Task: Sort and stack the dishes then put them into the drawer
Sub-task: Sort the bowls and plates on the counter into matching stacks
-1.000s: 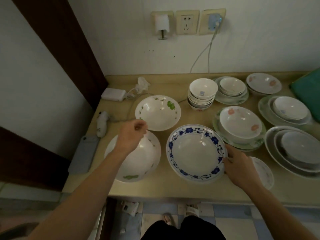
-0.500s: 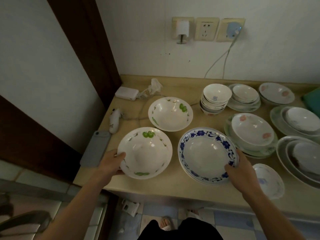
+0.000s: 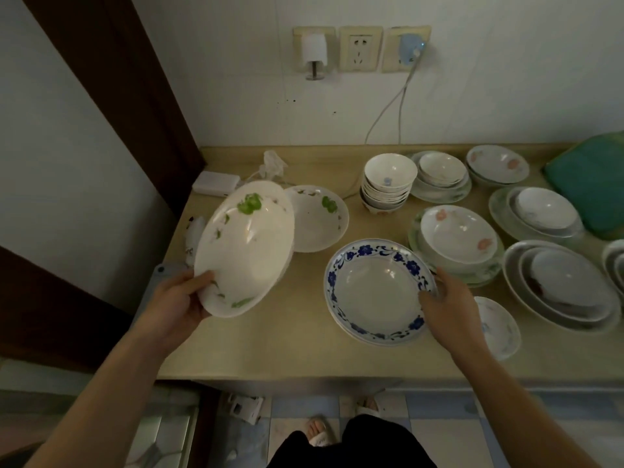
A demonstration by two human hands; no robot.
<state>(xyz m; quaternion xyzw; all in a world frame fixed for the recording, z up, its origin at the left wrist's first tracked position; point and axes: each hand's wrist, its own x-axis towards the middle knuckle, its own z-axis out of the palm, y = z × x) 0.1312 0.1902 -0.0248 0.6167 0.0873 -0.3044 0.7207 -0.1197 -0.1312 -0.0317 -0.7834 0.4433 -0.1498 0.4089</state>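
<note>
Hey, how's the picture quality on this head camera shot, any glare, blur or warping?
Head view: dim, flat indoor light; small glare spots on the lifted green-leaf bowl in the left hand and on the blue-rimmed plate; wide-angle bending of the door frame and counter edges; soft focus overall, the bowl's right edge slightly smeared.

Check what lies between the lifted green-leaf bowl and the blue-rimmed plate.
Head view: only bare countertop between the green-leaf bowl and the blue-rimmed plate.

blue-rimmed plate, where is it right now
In the head view the blue-rimmed plate lies on the counter at centre, the right hand on its right rim, the pink-flowered bowl behind.
</note>
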